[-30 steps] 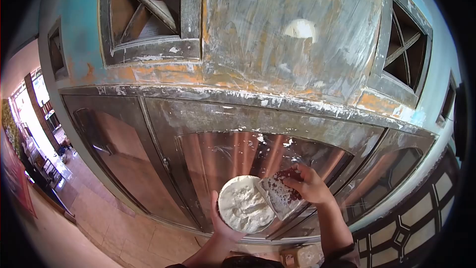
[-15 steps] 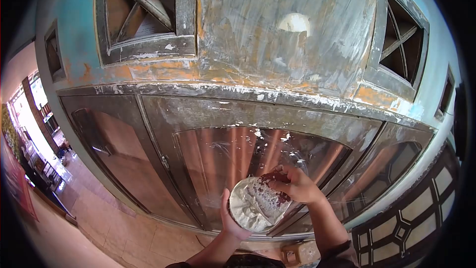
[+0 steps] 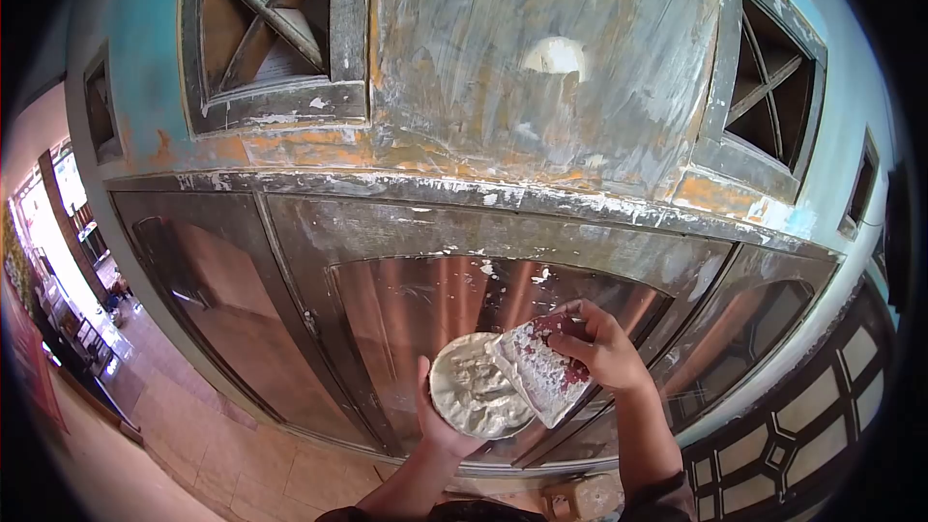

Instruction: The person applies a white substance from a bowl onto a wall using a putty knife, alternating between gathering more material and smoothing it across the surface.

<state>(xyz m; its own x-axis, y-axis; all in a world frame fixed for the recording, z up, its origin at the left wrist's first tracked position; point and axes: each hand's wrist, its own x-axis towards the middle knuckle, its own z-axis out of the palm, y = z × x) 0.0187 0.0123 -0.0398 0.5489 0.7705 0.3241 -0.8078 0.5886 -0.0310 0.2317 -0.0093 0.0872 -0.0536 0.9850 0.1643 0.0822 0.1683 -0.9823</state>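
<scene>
My left hand [image 3: 447, 433] is closed round the side of a round tub of white putty [image 3: 474, 391], its paste ridged and uneven. In my right hand [image 3: 601, 348] is a flat, dark red putty spreader [image 3: 543, 367], crusted with white filler and pinched along its upper right side. The spreader's lower left edge carries wet putty and overlaps the tub's right rim in this view. Both hands are in front of a window pane [image 3: 416, 304] flecked with white.
Above the windows is a grey, patchily filled wall panel [image 3: 551, 126] with a white round patch [image 3: 556, 56]. Vent openings [image 3: 266, 24] with crossed bars flank it. A tiled floor [image 3: 232, 454] lies below, a patterned door [image 3: 793, 425] at right, a bright doorway [image 3: 58, 193] at left.
My right hand has drawn the spreader up and right from over the putty to the tub's right rim. More of the putty's surface shows. The view has shifted slightly.
</scene>
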